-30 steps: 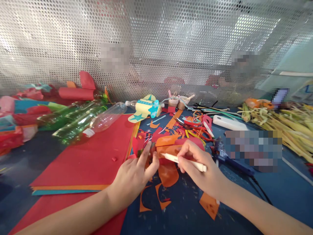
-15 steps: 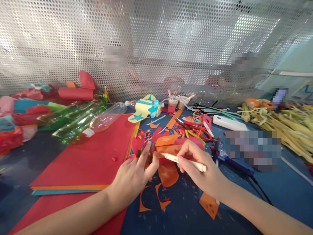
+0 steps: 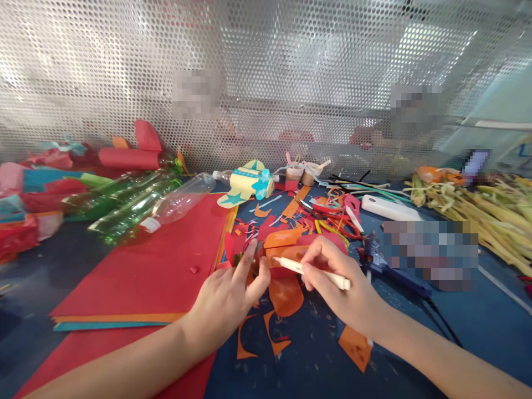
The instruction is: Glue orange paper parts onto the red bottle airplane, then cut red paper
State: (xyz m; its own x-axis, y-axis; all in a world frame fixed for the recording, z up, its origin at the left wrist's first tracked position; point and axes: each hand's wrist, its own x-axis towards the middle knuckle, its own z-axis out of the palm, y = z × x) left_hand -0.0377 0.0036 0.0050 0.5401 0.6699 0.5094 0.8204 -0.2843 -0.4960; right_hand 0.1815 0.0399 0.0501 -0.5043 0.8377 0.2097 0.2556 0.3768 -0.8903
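My right hand (image 3: 338, 277) pinches a white marker (image 3: 311, 271), its tip at the orange paper of a craft piece (image 3: 285, 256) wrapped in red and orange paper. From the left, my left hand (image 3: 230, 288) rests at the end of that piece, its fingers spread and steadying it. An orange rounded flap (image 3: 286, 296) hangs below the piece. Part of the piece is hidden by my fingers. Curved orange offcuts (image 3: 274, 335) lie nearer me on the dark blue table.
Red sheets (image 3: 145, 271) are stacked at left, with green bottles (image 3: 137, 210) and a clear bottle (image 3: 183, 202) behind. A yellow paper-wrapped bottle (image 3: 245, 185) lies ahead. Scissors (image 3: 328, 208), a blue glue gun (image 3: 394, 277) and dried husks (image 3: 490, 210) are at right.
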